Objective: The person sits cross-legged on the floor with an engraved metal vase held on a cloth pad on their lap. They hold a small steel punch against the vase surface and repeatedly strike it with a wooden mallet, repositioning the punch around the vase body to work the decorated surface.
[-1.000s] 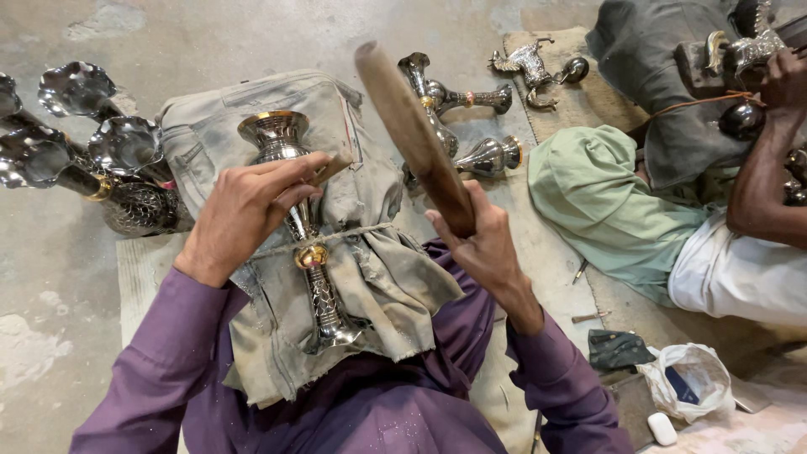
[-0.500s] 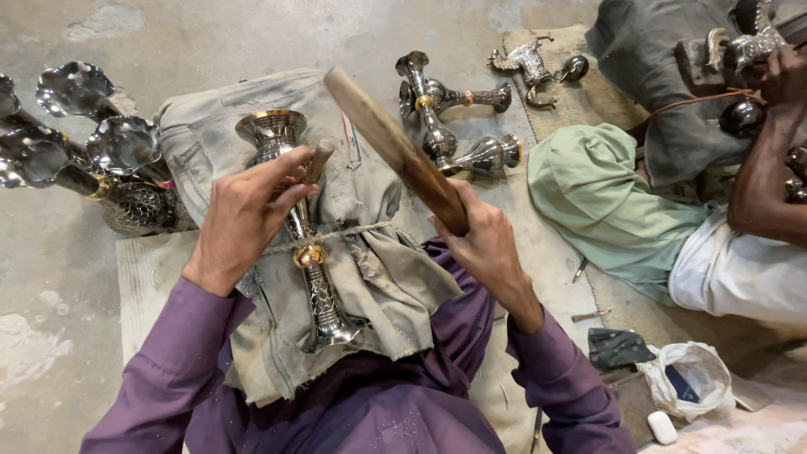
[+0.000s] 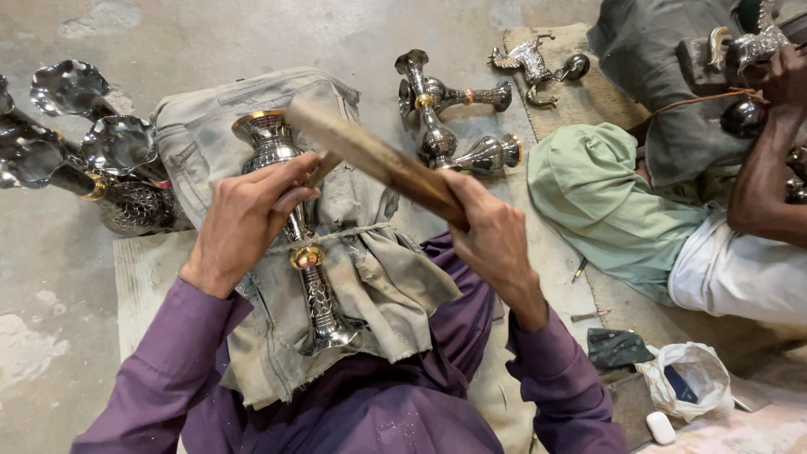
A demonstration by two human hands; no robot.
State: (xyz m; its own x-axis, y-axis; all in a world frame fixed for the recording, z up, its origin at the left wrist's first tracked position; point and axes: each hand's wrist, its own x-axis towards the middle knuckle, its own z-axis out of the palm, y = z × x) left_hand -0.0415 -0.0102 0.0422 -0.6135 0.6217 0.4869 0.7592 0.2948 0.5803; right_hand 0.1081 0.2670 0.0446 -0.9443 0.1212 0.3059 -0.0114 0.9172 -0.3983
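The stick (image 3: pixel 378 164) has come down since half a second ago. Before, its far end pointed up toward the top of the frame. Now it lies low and slants across the middle, and its far end is just beside the top of the vase (image 3: pixel 294 227).

The right hand (image 3: pixel 492 231) is wrapped tight around the near end of the stick, right of the middle. The left hand (image 3: pixel 248 219) has its fingers pressed together around a thin tool (image 3: pixel 324 166) and rests on the vase. The tool's tip sits under the stick.

The vase is shiny metal with a gold ring on its stem. It lies in the middle of the frame on a grey cloth (image 3: pixel 370 277) over the person's lap. Its open mouth points up and left, and its foot points down. A thin string (image 3: pixel 345 234) runs across the cloth and the vase.

More shiny vases (image 3: pixel 76 143) lie on the floor (image 3: pixel 50 319) at the upper left. Other metal pieces (image 3: pixel 454 118) lie at the top middle, near a small metal animal (image 3: pixel 525 63).

At the right, another person's arm (image 3: pixel 761 181) reaches up to a metal piece (image 3: pixel 744 50). At the lower right a white bag (image 3: pixel 689 387) sits open with something dark blue inside.
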